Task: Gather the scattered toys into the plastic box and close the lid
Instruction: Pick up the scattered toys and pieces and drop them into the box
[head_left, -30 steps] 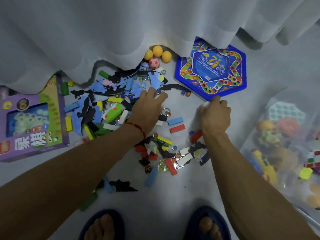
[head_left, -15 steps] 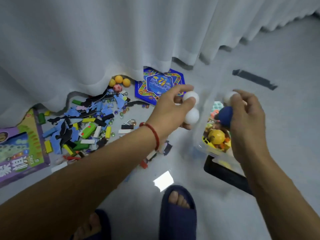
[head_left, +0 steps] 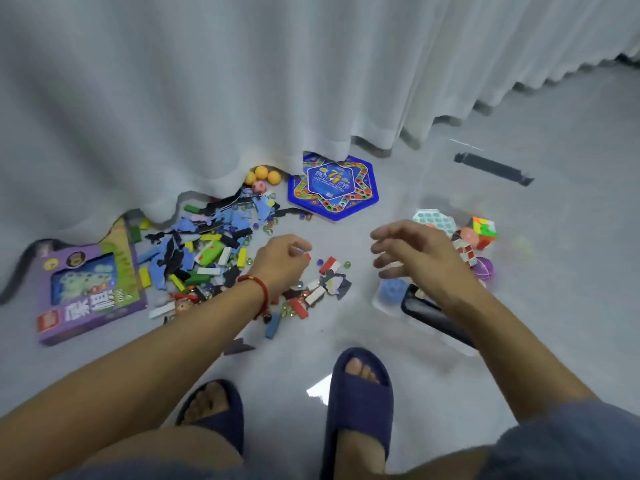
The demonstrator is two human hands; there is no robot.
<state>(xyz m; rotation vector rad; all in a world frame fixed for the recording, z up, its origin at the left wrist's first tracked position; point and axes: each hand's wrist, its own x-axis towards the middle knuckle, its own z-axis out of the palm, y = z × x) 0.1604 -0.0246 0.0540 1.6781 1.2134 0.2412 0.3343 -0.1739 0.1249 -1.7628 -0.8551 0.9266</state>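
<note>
Scattered toys point(head_left: 207, 258) lie on the grey floor by the curtain: coloured blocks, blue and black foam pieces, marbles. My left hand point(head_left: 282, 259) hovers over the pile's right edge with its fingers loosely curled and nothing plainly in it. A red block point(head_left: 327, 265) lies just to its right. My right hand point(head_left: 415, 254) hangs with fingers spread over the left side of the clear plastic box point(head_left: 512, 247), holding nothing. Inside the box are a colour cube point(head_left: 483, 230), a purple ball point(head_left: 485, 268) and a blue ball point(head_left: 391, 289). A black latch point(head_left: 429, 317) sits on the box's near edge.
A purple game carton point(head_left: 86, 292) lies at the left. A blue hexagonal board point(head_left: 334, 187) and orange balls point(head_left: 266, 174) sit under the white curtain point(head_left: 242, 98). A black strip point(head_left: 491, 168) lies far right. My slippered feet point(head_left: 360, 393) stand near the pile.
The white balls are gone from my left hand and the blue and white balls from my right. Both hands now hold nothing, and the left has dropped toward the pile.
</note>
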